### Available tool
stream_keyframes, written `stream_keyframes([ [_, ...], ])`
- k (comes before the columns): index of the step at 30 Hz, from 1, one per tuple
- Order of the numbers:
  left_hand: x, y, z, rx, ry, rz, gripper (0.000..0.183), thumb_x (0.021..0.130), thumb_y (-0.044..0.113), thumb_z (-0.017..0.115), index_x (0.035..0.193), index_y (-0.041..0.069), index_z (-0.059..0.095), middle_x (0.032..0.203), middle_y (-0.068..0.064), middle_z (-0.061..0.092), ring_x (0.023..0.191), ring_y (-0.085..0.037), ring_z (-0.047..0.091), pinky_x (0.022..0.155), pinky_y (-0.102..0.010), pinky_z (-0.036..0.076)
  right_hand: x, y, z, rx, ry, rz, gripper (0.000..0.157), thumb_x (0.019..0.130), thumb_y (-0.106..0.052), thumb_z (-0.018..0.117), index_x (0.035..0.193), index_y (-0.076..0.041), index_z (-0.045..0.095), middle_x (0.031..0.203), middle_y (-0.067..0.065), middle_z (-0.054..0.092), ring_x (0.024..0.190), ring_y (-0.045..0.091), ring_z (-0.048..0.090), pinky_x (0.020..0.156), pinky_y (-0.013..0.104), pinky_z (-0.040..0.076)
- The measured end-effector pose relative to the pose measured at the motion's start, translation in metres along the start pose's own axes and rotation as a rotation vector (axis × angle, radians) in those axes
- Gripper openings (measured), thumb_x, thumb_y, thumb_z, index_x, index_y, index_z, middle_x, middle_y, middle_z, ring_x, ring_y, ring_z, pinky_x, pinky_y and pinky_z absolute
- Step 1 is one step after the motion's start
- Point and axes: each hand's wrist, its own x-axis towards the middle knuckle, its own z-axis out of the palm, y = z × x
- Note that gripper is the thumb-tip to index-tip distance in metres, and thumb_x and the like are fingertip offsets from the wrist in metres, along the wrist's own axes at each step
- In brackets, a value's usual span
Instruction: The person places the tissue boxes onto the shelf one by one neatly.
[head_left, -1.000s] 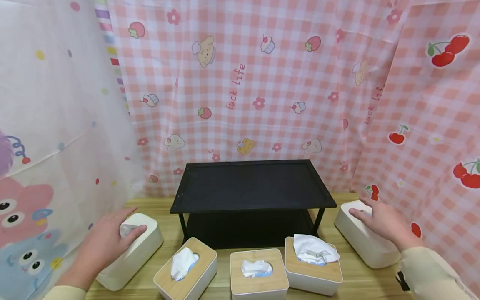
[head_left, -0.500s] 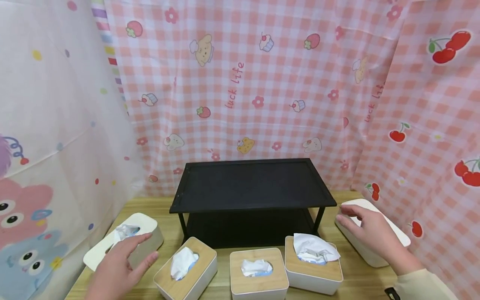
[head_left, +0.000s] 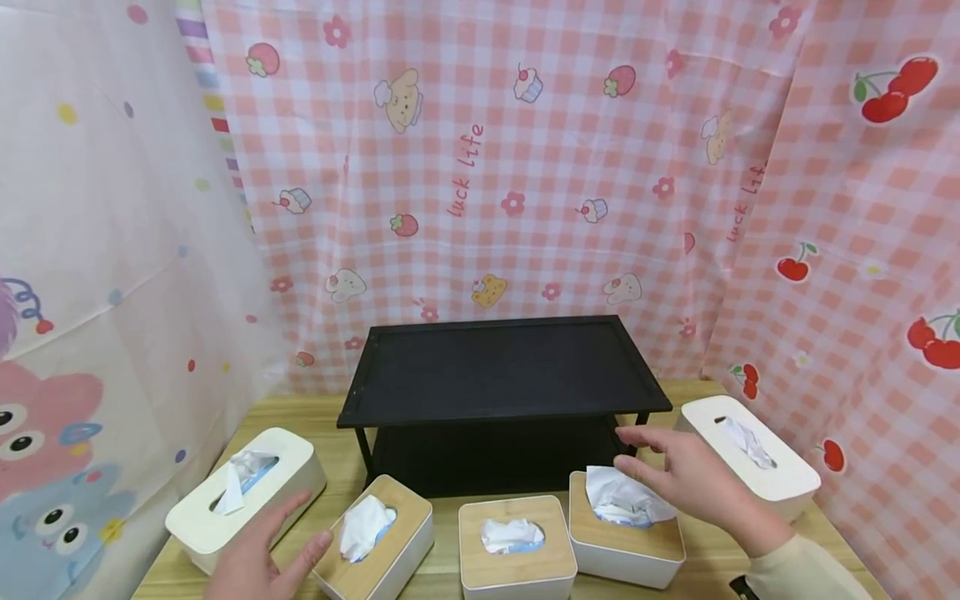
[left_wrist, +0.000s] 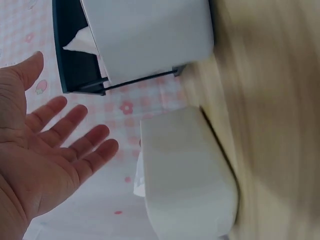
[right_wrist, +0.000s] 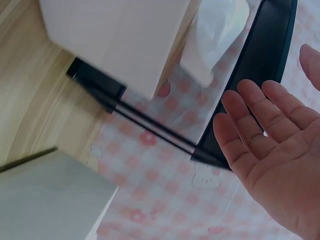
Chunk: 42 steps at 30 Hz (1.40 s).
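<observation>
My left hand (head_left: 262,554) hovers, fingers spread, between a long white tissue box (head_left: 300,475) and a wood-topped tissue box (head_left: 405,508). In the left wrist view its palm faces the white box's side, holding nothing. My right hand (head_left: 686,479) is over the right end of another wood-topped tissue box (head_left: 622,567), near its raised tissue (head_left: 622,496). In the right wrist view the fingers are straight and the palm is bare. At the far right, a second long white tissue box (head_left: 787,479) lies behind that hand. A third wood-topped tissue box (head_left: 480,571) sits between the other two.
A two-tier black rack (head_left: 502,371) stands at the back of the wooden table (head_left: 330,417), its upper shelf bare. Checked pink cloth (head_left: 450,250) hangs behind and at the right. A white printed curtain (head_left: 150,292) closes the left side.
Both hands have moved inward off the long white tissue boxes: the left toward the front right, the right toward the left. The boxes stay where they were.
</observation>
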Motion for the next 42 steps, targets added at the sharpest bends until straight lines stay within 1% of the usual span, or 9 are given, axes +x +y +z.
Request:
stream_keyframes([
  [6, -0.011, 0.000, 0.010, -0.080, 0.020, -0.114, 0.069, 0.097, 0.048, 0.077, 0.145, 0.001, 0.063, 0.139, -0.028, 0.069, 0.126, -0.048, 0.066, 0.094, -0.058, 0.057, 0.007, -0.012, 0.006, 0.048, -0.081, -0.053, 0.047, 0.101, -0.045, 0.073, 0.135, -0.012, 0.074, 0.133, 0.003, 0.077, 0.117, 0.025, 0.073, 0.091, 0.036, 0.061],
  [9, -0.014, 0.000, 0.014, -0.137, 0.007, -0.197, 0.072, 0.098, 0.049, 0.075, 0.149, 0.001, 0.059, 0.145, -0.030, 0.064, 0.129, -0.050, 0.064, 0.091, -0.052, 0.058, 0.011, -0.018, 0.010, 0.073, -0.112, -0.091, 0.049, 0.102, -0.044, 0.072, 0.137, -0.010, 0.072, 0.134, 0.004, 0.076, 0.119, 0.027, 0.073, 0.095, 0.041, 0.061],
  [14, -0.018, -0.001, 0.022, -0.263, 0.004, -0.348, 0.081, 0.099, 0.054, 0.073, 0.155, 0.000, 0.052, 0.155, -0.035, 0.052, 0.139, -0.059, 0.052, 0.102, -0.063, 0.055, 0.017, -0.028, 0.016, 0.117, -0.182, -0.116, 0.054, 0.103, -0.049, 0.069, 0.140, -0.010, 0.070, 0.137, 0.008, 0.074, 0.121, 0.028, 0.072, 0.086, 0.030, 0.061],
  [16, -0.020, -0.001, 0.027, -0.309, 0.016, -0.394, 0.085, 0.098, 0.057, 0.072, 0.156, -0.001, 0.049, 0.157, -0.036, 0.049, 0.141, -0.062, 0.048, 0.105, -0.067, 0.052, 0.020, -0.034, 0.018, 0.132, -0.215, -0.122, 0.056, 0.103, -0.051, 0.068, 0.142, -0.012, 0.069, 0.139, 0.008, 0.073, 0.119, 0.026, 0.073, 0.083, 0.028, 0.059],
  [22, -0.028, -0.001, 0.040, -0.430, 0.097, -0.476, 0.086, 0.097, 0.052, 0.076, 0.156, -0.003, 0.048, 0.158, -0.038, 0.046, 0.140, -0.066, 0.046, 0.107, -0.072, 0.049, 0.029, -0.051, 0.026, 0.150, -0.308, -0.132, 0.061, 0.103, -0.057, 0.065, 0.146, -0.013, 0.066, 0.144, 0.008, 0.070, 0.063, 0.007, 0.061, 0.089, 0.035, 0.059],
  [27, -0.035, -0.002, 0.049, -0.494, 0.112, -0.519, 0.082, 0.097, 0.045, 0.079, 0.156, -0.003, 0.047, 0.160, -0.038, 0.042, 0.141, -0.065, 0.044, 0.108, -0.072, 0.046, 0.036, -0.065, 0.035, 0.167, -0.352, -0.144, 0.062, 0.102, -0.056, 0.067, 0.146, -0.013, 0.066, 0.145, 0.007, 0.069, 0.079, 0.011, 0.073, 0.094, 0.040, 0.061],
  [30, -0.040, -0.002, 0.056, -0.544, 0.137, -0.560, 0.082, 0.095, 0.041, 0.081, 0.156, -0.003, 0.048, 0.159, -0.038, 0.044, 0.139, -0.062, 0.045, 0.098, -0.043, 0.055, 0.039, -0.072, 0.042, 0.140, -0.349, -0.193, 0.059, 0.102, -0.053, 0.068, 0.144, -0.012, 0.067, 0.143, 0.006, 0.071, 0.104, 0.014, 0.076, 0.103, 0.045, 0.059],
  [34, -0.045, -0.006, 0.064, -0.635, 0.143, -0.619, 0.086, 0.094, 0.037, 0.083, 0.159, -0.002, 0.042, 0.159, -0.036, 0.042, 0.139, -0.055, 0.041, 0.074, -0.014, 0.040, 0.043, -0.080, 0.051, 0.116, -0.352, -0.252, 0.056, 0.103, -0.050, 0.068, 0.143, -0.011, 0.068, 0.141, 0.005, 0.072, 0.128, 0.022, 0.069, 0.108, 0.046, 0.057],
  [42, -0.048, -0.029, 0.082, -0.827, 0.078, -0.704, 0.099, 0.089, 0.031, 0.088, 0.166, 0.008, 0.029, 0.164, -0.039, 0.018, 0.144, -0.053, 0.023, 0.074, -0.024, 0.045, 0.051, -0.097, 0.070, 0.169, -0.387, -0.237, 0.055, 0.103, -0.050, 0.069, 0.145, -0.015, 0.067, 0.144, 0.000, 0.071, 0.134, 0.019, 0.066, 0.112, 0.043, 0.054],
])
